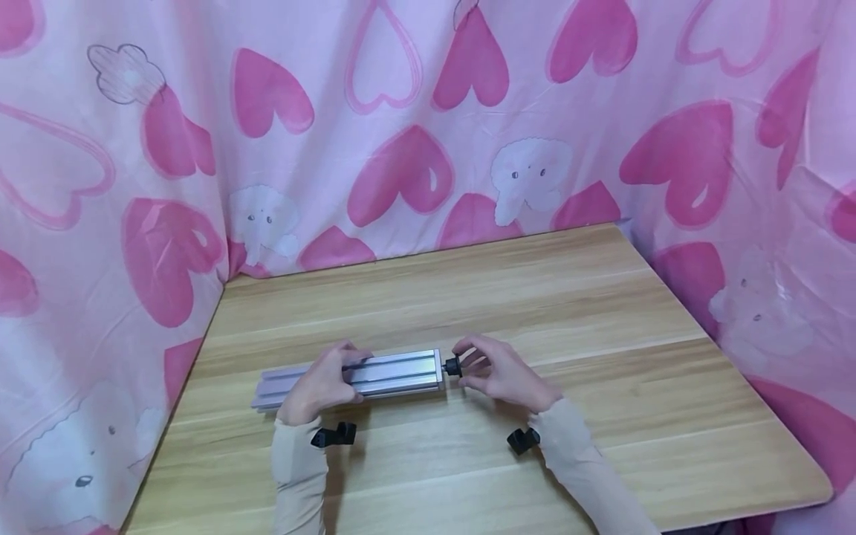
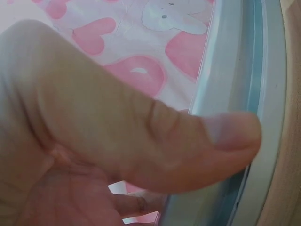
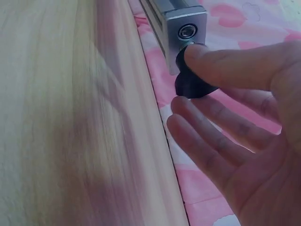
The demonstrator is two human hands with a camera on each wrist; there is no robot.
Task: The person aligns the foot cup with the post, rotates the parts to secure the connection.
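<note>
A silver aluminium profile (image 1: 400,373) with long grooves lies sideways in front of me. My left hand (image 1: 322,385) grips it from above near its middle, and in the left wrist view the thumb (image 2: 230,134) presses along its grooved side. At the profile's right end is a flat end plate (image 3: 172,52) with a socket-head screw (image 3: 187,31). Beside that screw a black lobed knob (image 3: 194,84) sits on a short metal stud. My right hand (image 1: 503,373) pinches the knob between thumb and fingers, the other fingers spread below it.
The wood-grain table (image 1: 602,312) extends to the right and behind the profile. A pink curtain with hearts (image 1: 401,174) hangs along its back and sides. A black wrist mount (image 1: 334,435) sticks out at the left wrist, and another mount (image 1: 523,441) at the right.
</note>
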